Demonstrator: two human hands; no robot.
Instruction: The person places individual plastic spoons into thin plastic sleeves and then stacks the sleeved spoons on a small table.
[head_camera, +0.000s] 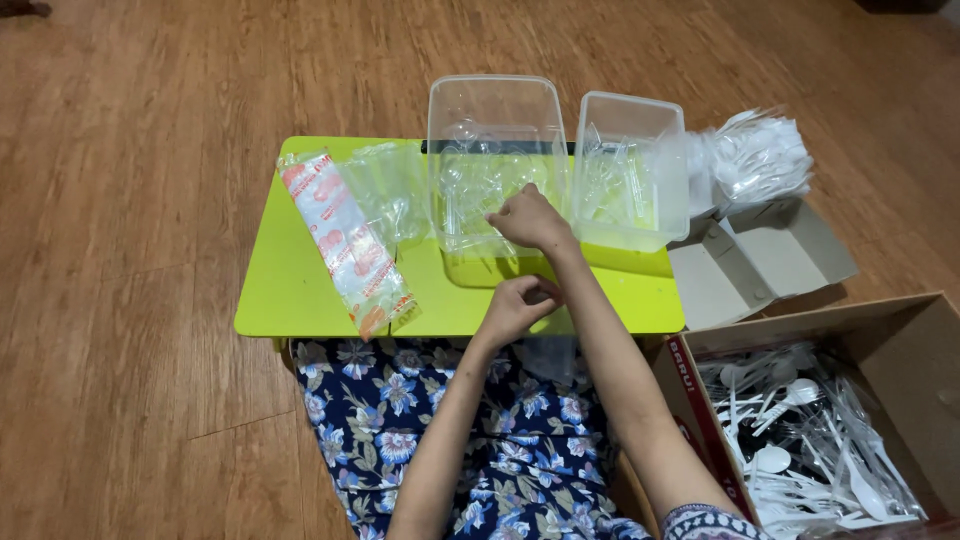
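Right hand (528, 218) is reaching into the large clear plastic container (497, 150) mid-tabletop (290, 270), fingers curled together; can't tell if it's gripping any of the clear cutlery inside. Left hand (517, 305) is sitting at the near tabletop edge, grip pinched on a clear plastic sleeve (552, 345). Smaller clear container (630, 170) sitting just right; printed sleeve pack (345, 240) lying left; cardboard box of white plastic spoons (810, 430) near right on the floor.
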